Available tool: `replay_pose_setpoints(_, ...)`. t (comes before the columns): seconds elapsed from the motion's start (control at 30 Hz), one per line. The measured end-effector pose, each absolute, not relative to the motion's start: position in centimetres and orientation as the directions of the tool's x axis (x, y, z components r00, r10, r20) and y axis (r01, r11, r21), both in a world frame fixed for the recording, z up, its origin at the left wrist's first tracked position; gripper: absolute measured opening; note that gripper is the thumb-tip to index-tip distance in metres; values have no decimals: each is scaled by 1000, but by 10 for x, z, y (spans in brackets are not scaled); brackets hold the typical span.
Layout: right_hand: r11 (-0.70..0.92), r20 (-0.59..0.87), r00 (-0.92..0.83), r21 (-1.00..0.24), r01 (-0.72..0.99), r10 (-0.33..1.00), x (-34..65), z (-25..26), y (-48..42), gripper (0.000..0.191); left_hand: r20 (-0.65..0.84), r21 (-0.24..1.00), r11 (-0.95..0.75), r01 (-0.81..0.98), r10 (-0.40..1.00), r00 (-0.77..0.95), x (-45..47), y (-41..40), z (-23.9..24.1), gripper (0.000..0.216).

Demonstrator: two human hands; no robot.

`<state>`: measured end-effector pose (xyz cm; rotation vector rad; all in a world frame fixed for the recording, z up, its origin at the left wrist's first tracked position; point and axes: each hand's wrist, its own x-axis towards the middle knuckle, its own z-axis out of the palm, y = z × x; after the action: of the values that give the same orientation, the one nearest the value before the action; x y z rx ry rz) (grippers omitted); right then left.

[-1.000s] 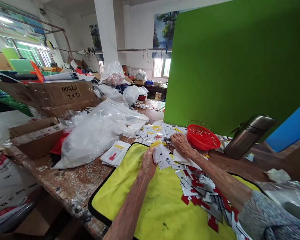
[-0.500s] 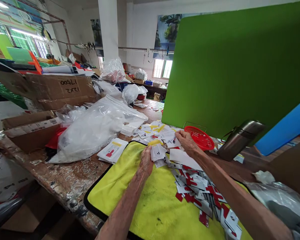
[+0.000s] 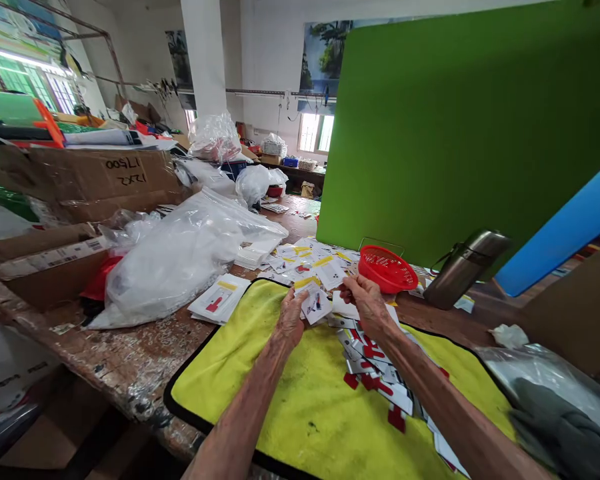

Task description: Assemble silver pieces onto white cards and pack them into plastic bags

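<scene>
A small white card (image 3: 314,305) with dark printed marks is held just above a yellow cloth (image 3: 260,393) with black trim, near the cloth's far edge. The card is pinched at its lower edge by the left hand (image 3: 291,319), which is mostly closed, so that the printed face appears to be left uncovered. The right hand (image 3: 367,307) is half closed just beside the card, with its fingertips drawn together; whether anything is gripped by it cannot be told.

A loose pile of white-and-red cards (image 3: 375,363) is spread across the cloth's right side, below the right hand, and the soft cloth seems to have been laid there as a padded surface for them. More cards (image 3: 315,263) are scattered on the tabletop (image 3: 105,347) past the cloth's far edge, and a neat stack (image 3: 219,298) lies by its far left corner. A red plastic basket (image 3: 387,269) and a steel flask (image 3: 465,269) are placed towards the far right, within reach. A large clear plastic bag (image 3: 180,267) of white contents rests to the left.
</scene>
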<state>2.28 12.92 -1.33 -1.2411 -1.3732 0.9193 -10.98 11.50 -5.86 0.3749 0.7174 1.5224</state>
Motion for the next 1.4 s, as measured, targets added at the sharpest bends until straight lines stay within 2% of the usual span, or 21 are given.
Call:
replay_pose_setpoints(0.17, 168, 202, 66, -925, 342, 977, 3, -40, 103, 25, -195, 655, 101, -749, 980, -38, -106, 110, -47, 27)
replay_pose_setpoints(0.3, 217, 292, 59, -818, 533, 955, 10, -32, 84, 17, -260, 710, 133, -692, 962, -83, -109, 101, -40, 31)
replay_pose_setpoints(0.37, 214, 337, 79, -744, 633, 938, 37, -18, 73, 19, -283, 709, 157, -688, 956, -73, -111, 100, -38, 31)
replay_pose_setpoints(0.47, 120, 389, 181, -633, 765, 903, 108, 1, 42, 31, -323, 697, 191, -691, 944, -66, -113, 101, -35, 31)
replay_pose_setpoints(0.53, 38, 432, 259, -568, 822, 864, 166, 3, 13, 25, -335, 693, 212, -689, 941, -48, -112, 99, -32, 30)
replay_pose_setpoints(0.57, -6, 450, 275, -513, 859, 850, 194, 0, -1, 17, -337, 691, 220, -688, 941, -39, -111, 98, -31, 29)
replay_pose_setpoints(0.63, -169, 423, 212, -137, 976, 881, 242, -12, -25, 25, -339, 689, 228, -688, 941, -28, -110, 96, -26, 29)
replay_pose_setpoints(0.67, -198, 358, 186, -2, 980, 915, 261, -20, -33, 22, -344, 688, 233, -688, 938, -26, -110, 95, -23, 28)
replay_pose_setpoints(0.77, -210, 314, 193, 19, 978, 930, 295, -30, -40, 7, -364, 689, 242, -683, 931, -38, -111, 92, -8, 28)
replay_pose_setpoints(0.87, -284, 371, 265, -2, 959, 890, 307, -13, -32, 21, -355, 710, 217, -670, 932, -75, -114, 80, 11, 28)
replay_pose_setpoints(0.97, -325, 455, 259, 70, 943, 852, 297, 5, -31, 33, -387, 732, 288, -617, 922, -29, -109, 48, 19, 26)
replay_pose_setpoints(1.03, -220, 472, 156, 83, 972, 867, 270, 2, -38, 43, -458, 723, 419, -549, 886, 72, -99, 16, 12, 21)
replay_pose_setpoints(1.1, 77, 447, -80, 27, 997, 891, 234, -14, -46, 47, -523, 696, 547, -465, 830, 194, -88, -16, -3, 13)
replay_pose_setpoints(1.17, 405, 330, -381, -4, 914, 864, 201, -36, -49, 52, -507, 688, 576, -442, 817, 274, -79, -42, -21, 17)
replay_pose_setpoints(1.2, 493, 282, -472, -1, 870, 835, 190, -45, -47, 54, -487, 694, 573, -436, 820, 302, -77, -50, -29, 21)
replay_pose_setpoints(1.27, 485, 255, -468, -4, 874, 846, 182, -56, -38, 57, -447, 711, 561, -424, 826, 343, -76, -59, -40, 28)
replay_pose_setpoints(1.4, 317, 273, -303, -5, 949, 913, 189, -52, -18, 57, -410, 732, 549, -403, 828, 382, -80, -58, -44, 32)
